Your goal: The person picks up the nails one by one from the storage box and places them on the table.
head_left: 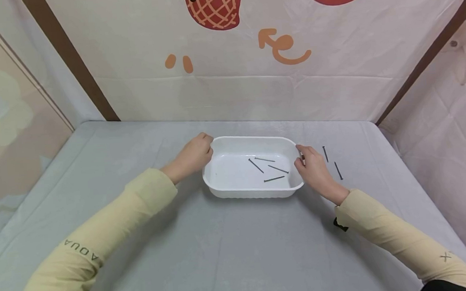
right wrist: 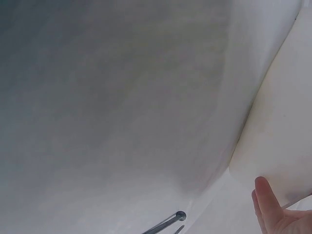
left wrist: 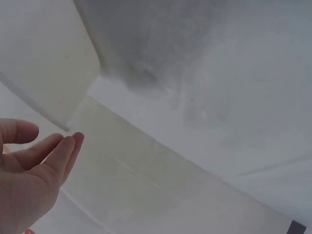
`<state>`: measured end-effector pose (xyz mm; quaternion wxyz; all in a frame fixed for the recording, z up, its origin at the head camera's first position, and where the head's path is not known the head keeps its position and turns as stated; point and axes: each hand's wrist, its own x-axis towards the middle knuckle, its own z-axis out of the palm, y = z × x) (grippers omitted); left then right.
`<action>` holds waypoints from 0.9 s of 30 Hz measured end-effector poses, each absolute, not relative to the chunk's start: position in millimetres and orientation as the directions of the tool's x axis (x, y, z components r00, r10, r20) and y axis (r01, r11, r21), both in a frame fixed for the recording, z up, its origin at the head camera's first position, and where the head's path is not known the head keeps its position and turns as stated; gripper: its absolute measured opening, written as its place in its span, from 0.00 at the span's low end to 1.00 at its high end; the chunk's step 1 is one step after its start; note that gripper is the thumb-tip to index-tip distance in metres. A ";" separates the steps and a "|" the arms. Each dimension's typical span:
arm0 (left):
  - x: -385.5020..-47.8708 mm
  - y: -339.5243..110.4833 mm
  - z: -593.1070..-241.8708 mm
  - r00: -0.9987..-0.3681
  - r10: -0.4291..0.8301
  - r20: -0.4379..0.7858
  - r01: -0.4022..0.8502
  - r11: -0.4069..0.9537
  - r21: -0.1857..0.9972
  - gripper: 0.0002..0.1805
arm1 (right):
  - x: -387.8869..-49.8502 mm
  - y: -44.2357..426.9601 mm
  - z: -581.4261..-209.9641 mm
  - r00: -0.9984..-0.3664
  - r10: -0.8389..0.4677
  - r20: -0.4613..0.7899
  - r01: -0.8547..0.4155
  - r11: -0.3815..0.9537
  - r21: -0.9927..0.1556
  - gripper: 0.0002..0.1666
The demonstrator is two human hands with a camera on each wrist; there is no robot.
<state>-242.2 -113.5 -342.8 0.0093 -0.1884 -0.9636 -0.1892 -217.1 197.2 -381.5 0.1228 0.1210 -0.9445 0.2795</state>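
A white rectangular tray [head_left: 244, 193] with rounded corners stands on the grey-covered table, and several dark nails [head_left: 256, 165] lie scattered inside it. At its left end, my left hand [head_left: 193, 153] holds the rim; the left wrist view shows those fingers [left wrist: 58, 158] bent up at the tray's edge. My right hand [head_left: 315, 169] grips the opposite end, thumb and forefinger at the rim. In the right wrist view, fingertips [right wrist: 263, 187] meet the tray's outer wall [right wrist: 278, 117], and the thumb is hidden.
Two loose nails [head_left: 325, 154] lie on the table [head_left: 232, 253] just right of the tray, near my right hand. Behind the table's far edge hangs a white printed curtain [head_left: 237, 91]. Further fabric walls stand to the left and right.
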 end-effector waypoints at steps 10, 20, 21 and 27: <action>-246.6 -110.7 -327.0 -0.895 0.433 0.107 0.445 0.849 0.284 0.19 | -216.7 197.6 -382.0 -0.935 -0.171 0.311 -0.313 0.811 -0.494 0.25; -249.4 -106.1 -309.7 -0.852 0.518 0.080 0.522 0.823 0.224 0.18 | -216.5 197.4 -381.1 -0.939 -0.168 0.300 -0.304 0.813 -0.497 0.25; -249.4 -105.3 -307.8 -0.848 0.525 0.072 0.527 0.820 0.223 0.18 | -216.5 197.4 -381.0 -0.940 -0.168 0.298 -0.303 0.814 -0.496 0.25; -253.7 -100.8 -300.1 -0.820 0.572 0.028 0.565 0.800 0.200 0.18 | -216.1 196.6 -379.4 -0.940 -0.168 0.297 -0.303 0.812 -0.499 0.25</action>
